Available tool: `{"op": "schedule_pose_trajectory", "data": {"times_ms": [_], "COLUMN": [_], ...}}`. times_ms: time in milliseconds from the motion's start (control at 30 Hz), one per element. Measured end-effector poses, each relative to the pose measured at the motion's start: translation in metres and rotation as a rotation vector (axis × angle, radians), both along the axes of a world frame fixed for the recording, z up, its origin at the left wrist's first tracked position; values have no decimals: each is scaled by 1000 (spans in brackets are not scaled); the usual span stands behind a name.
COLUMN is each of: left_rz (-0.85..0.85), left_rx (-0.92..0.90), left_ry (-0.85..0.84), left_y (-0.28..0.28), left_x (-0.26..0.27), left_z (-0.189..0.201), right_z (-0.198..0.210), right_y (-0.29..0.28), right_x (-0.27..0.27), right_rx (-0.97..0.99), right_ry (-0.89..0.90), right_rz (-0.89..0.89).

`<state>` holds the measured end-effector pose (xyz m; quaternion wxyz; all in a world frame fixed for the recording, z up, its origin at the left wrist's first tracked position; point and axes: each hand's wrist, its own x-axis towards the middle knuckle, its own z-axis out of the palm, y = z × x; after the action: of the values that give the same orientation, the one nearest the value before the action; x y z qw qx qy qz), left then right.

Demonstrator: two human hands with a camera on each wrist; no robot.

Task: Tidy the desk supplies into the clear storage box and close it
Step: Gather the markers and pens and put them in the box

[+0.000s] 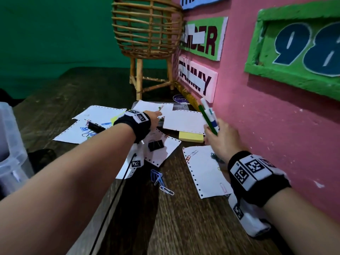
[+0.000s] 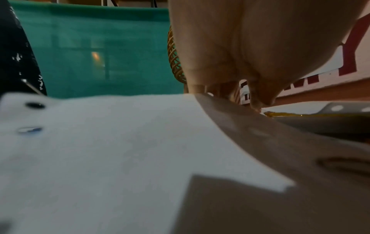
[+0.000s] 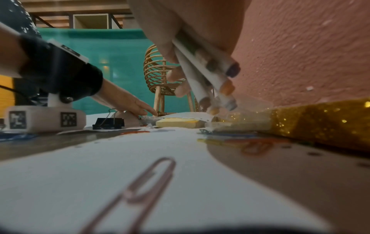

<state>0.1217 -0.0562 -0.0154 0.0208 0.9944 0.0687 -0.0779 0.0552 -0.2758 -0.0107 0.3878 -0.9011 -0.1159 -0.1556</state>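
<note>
1. The right hand is clamped around a bundle of pens, held tilted above the desk near the pink wall.
2. The left hand reaches far across the scattered paper sheets, fingertips at a green-tipped pen; whether they grip it cannot be told.
3. The clear storage box stands at the left edge, well apart from both hands.
4. A yellow sticky pad, a black binder clip and loose paper clips lie on the wooden desk.

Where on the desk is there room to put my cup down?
Bare wood shows near you, between the blue paper clips and the desk's near edge. More lies at the far left, between the papers and the green wall. The middle, around the binder clip and sticky notes, is crowded.
</note>
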Motion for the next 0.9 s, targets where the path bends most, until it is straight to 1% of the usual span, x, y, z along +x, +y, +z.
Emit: {"op": "schedule_pose_trajectory", "data": {"times_ms": [100, 167, 300, 400, 467, 533, 600, 633, 700, 767, 800, 833, 900], "left_rz": [-52, -35, 81, 130, 180, 224, 221, 211, 188, 171, 149, 113, 52], "left_rx": [107, 108, 68, 22, -53, -266, -555, -722, -1082, -1383, -1479, -1534, -1563], "left_ry": [-26, -60, -266, -445, -501, -554, -587, -582, -480, -337, -279, -237, -186], "left_y": [-4, -3, 1, -5, -11, -18, -29, -36, -53, -69, -75, -79, -80], "left_x": [4, 6, 3, -12, -27, -48, -72, -83, -110, -139, -151, -163, -184], "left_z": [1, 2, 15, 25, 32, 38, 44, 44, 42, 40, 39, 38, 35], "right_z": [-1, -2, -1, -1, 1, 3, 5, 5, 10, 18, 22, 25, 28], "right_y": [-1, -1, 0, -3, -5, -8, -11, -13, -13, -7, -2, 5, 17], "right_x": [1, 1, 3, 2, 1, -5, -13, -16, -29, -43, -49, -56, -66], "right_rx": [-1, -34, -51, 4, 5, -51, -56, -18, 148, 381, 478, 562, 686], "right_ry": [22, 17, 26, 81, 97, 102, 97, 93, 108, 172, 218, 257, 312], "right_rz": [-1, 5, -24, -111, -157, -173, -161, -137, -43, 51, 80, 100, 130]}}
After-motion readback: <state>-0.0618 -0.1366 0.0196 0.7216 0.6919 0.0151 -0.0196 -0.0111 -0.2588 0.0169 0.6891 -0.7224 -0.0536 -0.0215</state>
